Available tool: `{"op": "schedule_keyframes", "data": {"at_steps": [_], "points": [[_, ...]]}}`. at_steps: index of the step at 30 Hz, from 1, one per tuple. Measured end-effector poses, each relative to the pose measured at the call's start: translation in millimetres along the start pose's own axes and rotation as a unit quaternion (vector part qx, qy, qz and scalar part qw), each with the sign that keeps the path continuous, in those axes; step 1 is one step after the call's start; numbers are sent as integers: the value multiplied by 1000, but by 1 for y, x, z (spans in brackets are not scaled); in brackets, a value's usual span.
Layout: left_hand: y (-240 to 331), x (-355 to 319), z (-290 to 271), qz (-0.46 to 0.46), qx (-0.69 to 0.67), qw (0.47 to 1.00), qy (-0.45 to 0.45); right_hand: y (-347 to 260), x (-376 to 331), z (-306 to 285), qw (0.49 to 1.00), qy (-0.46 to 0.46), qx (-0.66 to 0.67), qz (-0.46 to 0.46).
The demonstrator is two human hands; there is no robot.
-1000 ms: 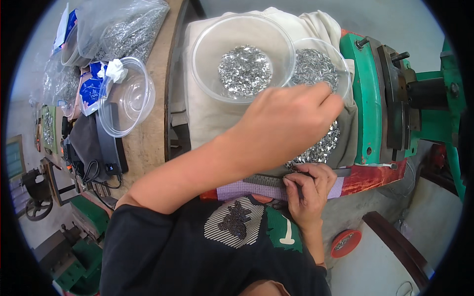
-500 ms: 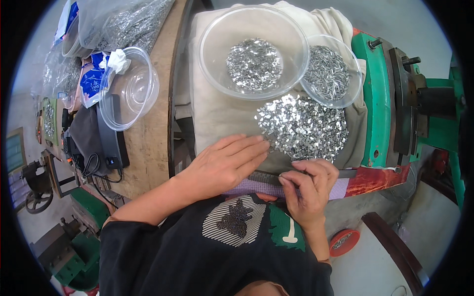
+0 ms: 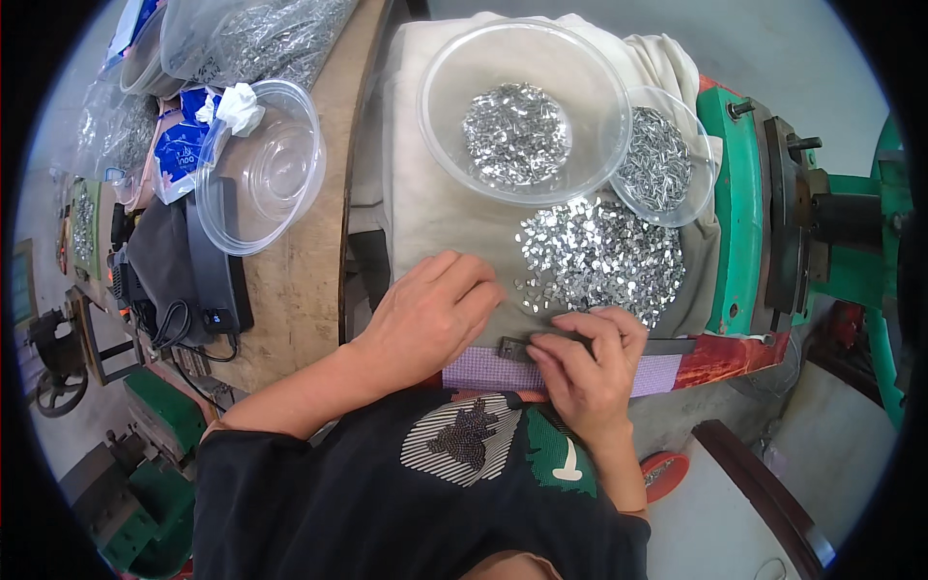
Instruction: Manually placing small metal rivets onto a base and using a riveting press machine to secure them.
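Observation:
My left hand (image 3: 435,311) is over the grey-green cloth (image 3: 425,217), its fingers curled and drawn together; whatever lies between the fingertips, if anything, is hidden. A heap of small shiny metal pieces (image 3: 609,253) spreads on the cloth just beyond both hands, a few loose bits lying toward the left hand. Along the near edge, my right hand (image 3: 592,372) has thumb and fingers closed on a dark, narrow metal bar (image 3: 514,349). Its left end shows a small hole, and the fingers cover its middle. Purple checked fabric (image 3: 493,372) lies beneath the bar.
Beyond the heap stand a large clear bowl (image 3: 435,130) with flat metal pieces and a smaller clear tub (image 3: 703,184) of thin metal pins. A green machine (image 3: 732,232) borders the right. On the wooden table (image 3: 290,309) at left sits a clear container (image 3: 314,184).
My left hand has moved left off the heap's edge, its flat fingers now curled. My right hand and the bar have shifted slightly; the bar's left end is now uncovered. The view has moved a little.

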State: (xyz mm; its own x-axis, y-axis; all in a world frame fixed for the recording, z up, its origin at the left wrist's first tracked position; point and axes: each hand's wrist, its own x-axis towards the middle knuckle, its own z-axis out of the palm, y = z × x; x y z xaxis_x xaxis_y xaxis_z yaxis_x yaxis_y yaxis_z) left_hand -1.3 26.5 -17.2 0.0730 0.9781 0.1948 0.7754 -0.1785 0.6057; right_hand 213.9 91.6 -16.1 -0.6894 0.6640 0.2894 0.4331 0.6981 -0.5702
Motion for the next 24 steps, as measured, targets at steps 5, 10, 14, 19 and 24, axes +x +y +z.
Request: {"op": "schedule_keyframes", "data": {"at_steps": [5, 10, 14, 19, 24], "points": [[-3, 6, 6, -9, -2, 1000, 7, 3, 11, 4, 999, 16, -39, 1], [-2, 17, 10, -8, -14, 1000, -1, 2, 23, 11, 996, -21, -85, -16], [-5, 16, 9, -22, -33, 999, -20, 1, 29, 5, 995, -31, -92, -30], [-10, 7, 5, -24, -68, 997, -24, 5, 28, -3, 998, -23, -61, 6], [-12, 0, -1, -65, -114, 991, -6, 3, 31, 0, 998, -24, -61, 0]]}}
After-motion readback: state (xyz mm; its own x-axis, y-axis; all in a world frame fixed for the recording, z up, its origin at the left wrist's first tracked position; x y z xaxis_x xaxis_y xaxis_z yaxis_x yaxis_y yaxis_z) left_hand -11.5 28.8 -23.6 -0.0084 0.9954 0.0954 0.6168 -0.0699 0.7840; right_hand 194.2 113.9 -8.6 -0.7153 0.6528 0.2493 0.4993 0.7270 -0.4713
